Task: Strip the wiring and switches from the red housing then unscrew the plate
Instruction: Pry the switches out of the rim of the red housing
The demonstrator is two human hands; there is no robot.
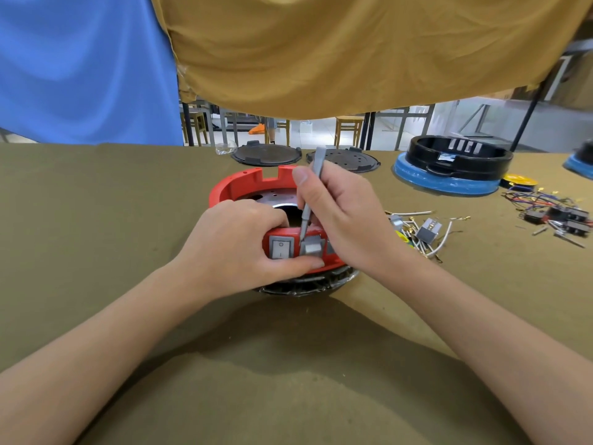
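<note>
Housing (244, 187) (red) sits gripped under left hand (237, 248), right hand (346, 213) pinching grey tool (313, 191) at its switch (312, 247).

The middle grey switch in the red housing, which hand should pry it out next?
Probably the right hand: it already grips the grey tool with its tip at the middle switch. The left hand grips the red housing, steadying it.

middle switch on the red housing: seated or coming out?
Coming out. The middle switch sits tilted and proud of the red housing, tool tip at its edge; the left switch beside it sits flush.
</note>
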